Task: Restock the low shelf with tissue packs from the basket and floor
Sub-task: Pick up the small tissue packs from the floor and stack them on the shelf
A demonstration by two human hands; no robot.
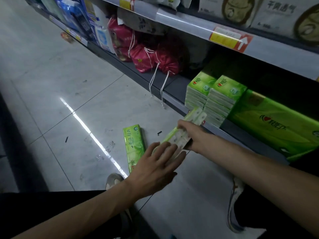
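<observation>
Right hand (pixel 189 135) was clamped on a long tissue pack (pixel 183 133), left hand (pixel 155 168) spread flat, probably steadying it. A bump could've toppled the shelf stacks (pixel 214 99).

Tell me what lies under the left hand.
The left hand lies spread over the near end of the tissue pack that the right hand grips. It also covers the near corner of the floor pack. Anything else beneath is hidden.
</observation>
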